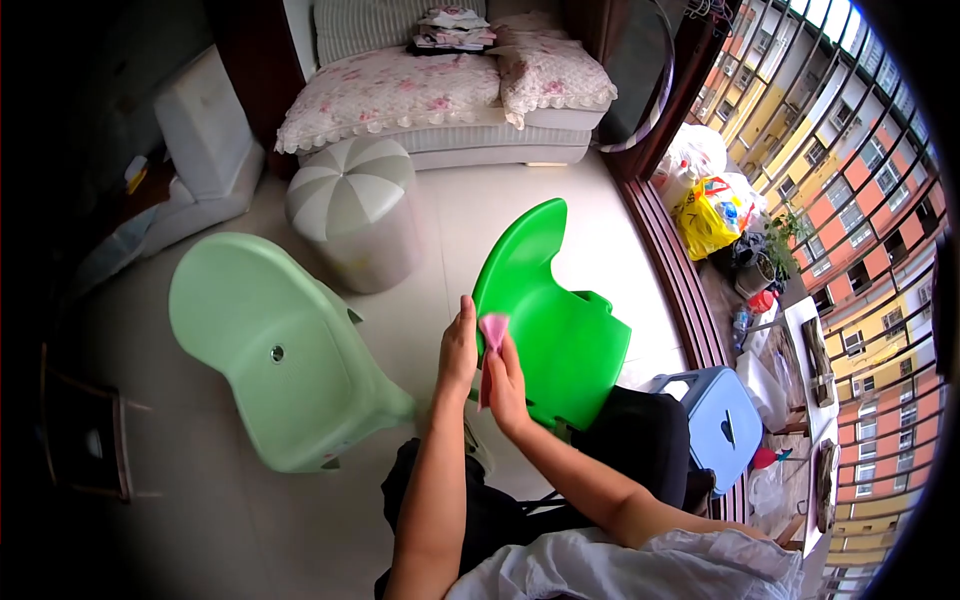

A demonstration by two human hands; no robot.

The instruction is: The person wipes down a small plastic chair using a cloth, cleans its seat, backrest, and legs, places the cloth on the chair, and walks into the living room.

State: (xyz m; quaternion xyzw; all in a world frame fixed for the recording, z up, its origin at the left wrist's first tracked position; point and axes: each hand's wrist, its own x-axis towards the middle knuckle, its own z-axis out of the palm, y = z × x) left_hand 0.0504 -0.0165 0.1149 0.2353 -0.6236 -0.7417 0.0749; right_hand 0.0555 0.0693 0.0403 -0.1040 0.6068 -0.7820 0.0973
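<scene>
A bright green plastic child's chair (560,330) is tilted in front of me, close to my dark-trousered leg. At its left edge is my left hand (459,350), holding the chair's side with the thumb side up; some of its fingers are hidden. My right hand (506,385) is closed on a pink cloth (493,330), pressed near the same edge, beside my left hand. Part of the cloth hangs below the fingers. To the left stands a pale green plastic chair (290,370) with a small round hole in its seat.
A striped round pouf (350,215) stands behind the pale chair, before a sofa (400,95) with floral covers. At right are a blue stool (722,425), a dark door track (660,260), and bags (708,215) by a barred window. A dark-framed object (85,435) lies far left.
</scene>
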